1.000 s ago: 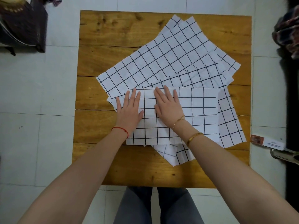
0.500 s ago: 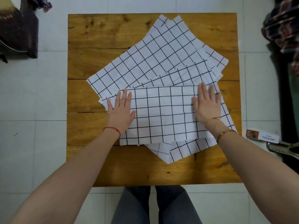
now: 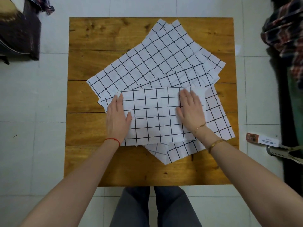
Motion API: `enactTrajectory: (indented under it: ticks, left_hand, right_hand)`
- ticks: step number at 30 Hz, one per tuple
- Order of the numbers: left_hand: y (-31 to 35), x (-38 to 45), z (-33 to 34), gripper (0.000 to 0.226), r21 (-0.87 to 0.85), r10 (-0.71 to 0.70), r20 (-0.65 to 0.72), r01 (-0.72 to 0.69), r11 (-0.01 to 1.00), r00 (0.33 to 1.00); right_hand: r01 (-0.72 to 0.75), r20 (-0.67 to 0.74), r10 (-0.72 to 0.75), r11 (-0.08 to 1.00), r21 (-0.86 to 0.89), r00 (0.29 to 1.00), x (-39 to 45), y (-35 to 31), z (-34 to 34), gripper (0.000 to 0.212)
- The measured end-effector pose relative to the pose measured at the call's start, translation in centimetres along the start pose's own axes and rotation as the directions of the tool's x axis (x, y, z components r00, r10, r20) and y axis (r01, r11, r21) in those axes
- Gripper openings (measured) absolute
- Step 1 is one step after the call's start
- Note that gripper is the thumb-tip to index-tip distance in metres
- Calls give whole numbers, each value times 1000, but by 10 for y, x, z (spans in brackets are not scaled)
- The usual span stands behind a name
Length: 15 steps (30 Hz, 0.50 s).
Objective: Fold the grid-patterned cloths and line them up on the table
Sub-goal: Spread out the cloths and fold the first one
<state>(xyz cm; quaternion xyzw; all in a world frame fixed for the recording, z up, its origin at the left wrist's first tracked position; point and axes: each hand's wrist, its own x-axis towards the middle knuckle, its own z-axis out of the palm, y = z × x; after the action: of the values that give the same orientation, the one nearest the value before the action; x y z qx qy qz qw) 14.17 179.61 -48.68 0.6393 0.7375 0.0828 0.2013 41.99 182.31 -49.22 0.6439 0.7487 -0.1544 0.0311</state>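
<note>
- Two flat hands, both mine, press on the folded cloth [image 3: 155,115], which lies square to me on top of the pile.
- Far left of my hands, on the tile floor [image 3: 32,145], a dark bag [image 3: 18,30] sits beyond the table's far left corner.
- My left hand [image 3: 117,118] lies palm down at the folded cloth's left edge, fingers straight and close together, thumb spread onto the grid. It holds nothing; it only presses. A red string [image 3: 112,139] circles that wrist.
- Between my hands runs the bare middle of the folded cloth, its long edges running left to right.
- Beyond my fingertips, the spread cloths [image 3: 147,59] fan out at a slant toward the table's far right corner, overlapping one another; how many lie there I cannot tell.
- Near my wrists, two corners of lower cloths poke out from under the folded one's near edge.
- My right hand [image 3: 191,110] lies palm down near the folded cloth's right end, fingers straight and together, curled on nothing. Two gold bracelets [image 3: 216,143] sit on that wrist.
- Under everything is the wooden table [image 3: 91,161], with my legs at its near edge.
- Right of my right hand, off the table, a small box [image 3: 262,140] and a shoe [image 3: 285,153] lie on the floor, with plaid fabric [image 3: 285,27] farther off.
</note>
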Motion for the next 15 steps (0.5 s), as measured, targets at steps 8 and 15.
enactTrajectory:
  ticks: [8, 15]
  left_hand:
    - [-11, -28, 4, 44, -355, -570, 88, 560, 748, 817]
    - [-6, -17, 2, 43, -470, -662, 262, 692, 548, 702]
  right_hand:
    - [90, 55, -93, 995, 50, 994, -23, -54, 18, 55]
    - [82, 86, -87, 995, 56, 993, -24, -56, 24, 60]
